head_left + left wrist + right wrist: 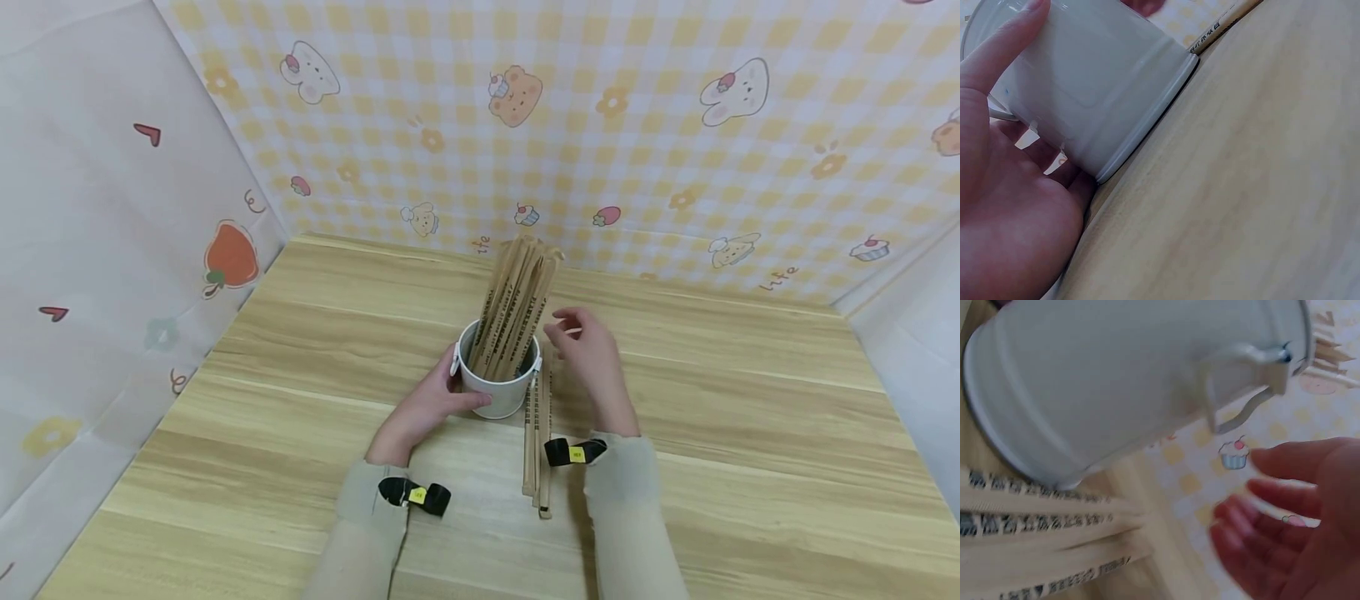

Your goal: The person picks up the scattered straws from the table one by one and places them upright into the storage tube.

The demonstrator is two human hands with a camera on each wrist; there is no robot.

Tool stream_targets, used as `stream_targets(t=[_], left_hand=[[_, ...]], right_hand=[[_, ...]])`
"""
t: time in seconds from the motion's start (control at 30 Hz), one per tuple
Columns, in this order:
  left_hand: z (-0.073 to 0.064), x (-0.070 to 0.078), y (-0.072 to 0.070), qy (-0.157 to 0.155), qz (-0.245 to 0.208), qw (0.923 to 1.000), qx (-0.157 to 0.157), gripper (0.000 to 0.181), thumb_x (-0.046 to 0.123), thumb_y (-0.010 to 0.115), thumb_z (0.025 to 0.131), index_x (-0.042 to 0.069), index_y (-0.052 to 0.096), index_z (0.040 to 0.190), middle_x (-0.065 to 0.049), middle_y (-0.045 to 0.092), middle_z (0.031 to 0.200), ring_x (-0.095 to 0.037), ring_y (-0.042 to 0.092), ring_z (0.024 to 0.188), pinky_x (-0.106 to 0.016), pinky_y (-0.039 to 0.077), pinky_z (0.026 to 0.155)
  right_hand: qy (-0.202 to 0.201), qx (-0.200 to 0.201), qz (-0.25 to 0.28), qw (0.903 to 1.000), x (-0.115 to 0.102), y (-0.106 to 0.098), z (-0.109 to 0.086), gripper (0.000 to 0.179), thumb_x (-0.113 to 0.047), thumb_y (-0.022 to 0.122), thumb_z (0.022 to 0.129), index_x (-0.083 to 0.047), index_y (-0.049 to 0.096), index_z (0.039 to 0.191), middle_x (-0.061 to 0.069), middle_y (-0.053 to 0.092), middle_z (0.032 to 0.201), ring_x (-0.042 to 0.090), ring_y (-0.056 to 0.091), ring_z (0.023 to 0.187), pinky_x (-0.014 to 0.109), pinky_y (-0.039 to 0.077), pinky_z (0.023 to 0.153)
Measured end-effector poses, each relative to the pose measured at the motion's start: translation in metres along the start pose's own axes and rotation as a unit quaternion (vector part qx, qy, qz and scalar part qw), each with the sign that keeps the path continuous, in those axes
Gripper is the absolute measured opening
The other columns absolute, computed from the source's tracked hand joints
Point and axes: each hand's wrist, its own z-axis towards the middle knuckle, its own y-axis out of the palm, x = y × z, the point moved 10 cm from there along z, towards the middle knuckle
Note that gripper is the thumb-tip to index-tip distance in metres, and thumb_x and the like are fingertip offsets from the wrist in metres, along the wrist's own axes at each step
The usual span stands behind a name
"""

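Note:
A small white metal bucket [513,395] stands upright on the table, holding a bundle of paper-wrapped chopsticks [516,308] that lean toward the back right. My left hand [429,407] grips its left side; in the left wrist view the thumb lies along the bucket wall [1097,75] and the other fingers go round behind. Just right of the rim is my right hand [592,354], fingers loosely bent with nothing between them. The right wrist view has that hand [1310,519] apart from the bucket's side handle [1210,394].
Several more paper-wrapped chopsticks [537,454] lie on the wooden table [300,350], just right of the bucket and partly behind it, pointing toward the front. A yellow checked cloth [600,150] with cartoon prints hangs along the back edge, and a white printed cloth [112,233] at the left.

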Motion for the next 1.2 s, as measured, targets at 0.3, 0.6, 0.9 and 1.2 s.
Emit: stream_targets(t=[0.3, 0.6, 0.9, 1.2], left_hand=[[0.005, -0.013, -0.005, 0.01, 0.004, 0.9999, 0.004, 0.089, 0.01, 0.073, 0.072, 0.028, 0.019, 0.14, -0.001, 0.026, 0.14, -0.022, 0.025, 0.128, -0.038, 0.022, 0.104], [0.007, -0.019, -0.007, 0.018, 0.009, 0.9998, 0.007, 0.089, 0.015, 0.075, 0.07, 0.033, 0.021, 0.138, 0.002, 0.027, 0.139, -0.02, 0.026, 0.128, -0.037, 0.023, 0.103], [0.009, -0.02, -0.007, -0.002, 0.007, 1.0, 0.006, 0.091, 0.009, 0.074, 0.071, 0.029, 0.019, 0.14, 0.0, 0.024, 0.141, -0.022, 0.024, 0.129, -0.037, 0.021, 0.104], [0.005, -0.014, -0.007, 0.0, 0.005, 0.9999, 0.011, 0.09, 0.016, 0.076, 0.069, 0.031, 0.021, 0.139, 0.002, 0.027, 0.14, -0.02, 0.026, 0.128, -0.036, 0.022, 0.103]], right_hand=[[0.005, -0.062, -0.129, 0.9897, 0.021, 0.018, 0.001, 0.044, -0.025, 0.061, 0.082, -0.004, 0.05, 0.12, 0.011, 0.058, 0.101, 0.025, 0.055, 0.091, 0.04, 0.045, 0.077], [0.001, -0.073, -0.171, 0.9826, 0.024, 0.026, 0.0, 0.049, -0.02, 0.061, 0.081, -0.001, 0.046, 0.124, 0.012, 0.06, 0.095, 0.025, 0.055, 0.084, 0.04, 0.044, 0.077], [-0.013, -0.083, -0.195, 0.9771, 0.023, 0.034, 0.0, 0.059, -0.019, 0.063, 0.077, 0.002, 0.041, 0.128, 0.005, 0.056, 0.076, 0.02, 0.05, 0.066, 0.033, 0.043, 0.065], [-0.002, -0.088, -0.201, 0.9758, 0.021, 0.032, -0.005, 0.056, -0.014, 0.061, 0.076, 0.002, 0.043, 0.127, 0.006, 0.06, 0.082, 0.022, 0.052, 0.073, 0.038, 0.044, 0.074]])
